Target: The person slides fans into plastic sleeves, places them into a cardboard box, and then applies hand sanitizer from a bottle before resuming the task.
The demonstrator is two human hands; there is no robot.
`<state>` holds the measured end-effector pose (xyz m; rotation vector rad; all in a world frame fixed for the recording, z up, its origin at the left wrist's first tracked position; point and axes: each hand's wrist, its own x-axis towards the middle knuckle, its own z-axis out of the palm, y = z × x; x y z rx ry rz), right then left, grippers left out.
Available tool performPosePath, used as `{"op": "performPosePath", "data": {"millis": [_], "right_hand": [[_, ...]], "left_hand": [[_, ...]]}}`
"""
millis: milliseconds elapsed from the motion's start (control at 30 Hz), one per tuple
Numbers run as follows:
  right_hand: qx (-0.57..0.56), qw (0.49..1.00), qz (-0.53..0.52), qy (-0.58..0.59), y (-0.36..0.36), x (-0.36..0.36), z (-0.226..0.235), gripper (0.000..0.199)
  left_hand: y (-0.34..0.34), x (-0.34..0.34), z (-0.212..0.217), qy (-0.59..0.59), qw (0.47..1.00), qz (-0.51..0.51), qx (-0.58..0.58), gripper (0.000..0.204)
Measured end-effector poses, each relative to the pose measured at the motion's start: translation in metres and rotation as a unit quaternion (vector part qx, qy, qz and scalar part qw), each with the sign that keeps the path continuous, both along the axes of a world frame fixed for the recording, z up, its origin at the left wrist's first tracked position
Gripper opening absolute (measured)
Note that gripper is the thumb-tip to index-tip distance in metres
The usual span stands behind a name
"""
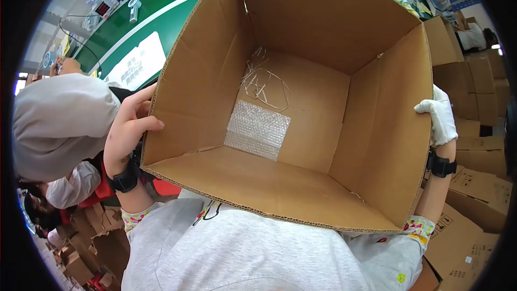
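Observation:
A large open cardboard box (307,188) is held up in front of me, its inside facing my view. My bare left hand (132,124) grips its left wall, thumb over the rim and the other fingers mostly hidden behind the wall. On the right, my right hand (440,116) in a white glove clasps the opposite wall, thumb at the rim. Inside, a piece of bubble wrap (258,129) lies flat on the bottom. Thin pale strings (264,87) lie loosely tangled beside it, toward the far left corner.
At the far left stands a green worktable (177,13) with a white sheet (137,62) and a white handheld device (134,9). A co-worker in a pale cap (67,121) is close on my left. Cardboard boxes (479,183) are piled along my right; more cartons (81,253) lie at the lower left.

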<state>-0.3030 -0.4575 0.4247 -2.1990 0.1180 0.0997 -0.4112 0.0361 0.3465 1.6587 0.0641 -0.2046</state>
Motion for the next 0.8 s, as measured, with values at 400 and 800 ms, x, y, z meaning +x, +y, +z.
{"op": "performPosePath", "data": {"millis": [400,800], "right_hand": [[-0.007,0.999,0.03,-0.015,0.001,0.015,0.012,0.049],[-0.24,0.97,0.007,0.049,-0.052,0.022,-0.025,0.038]], "left_hand": [[-0.007,-0.036,0.028,0.006,0.999,0.038,0.012,0.068],[-0.024,-0.021,0.023,-0.07,0.979,-0.054,0.183,0.069]]}}
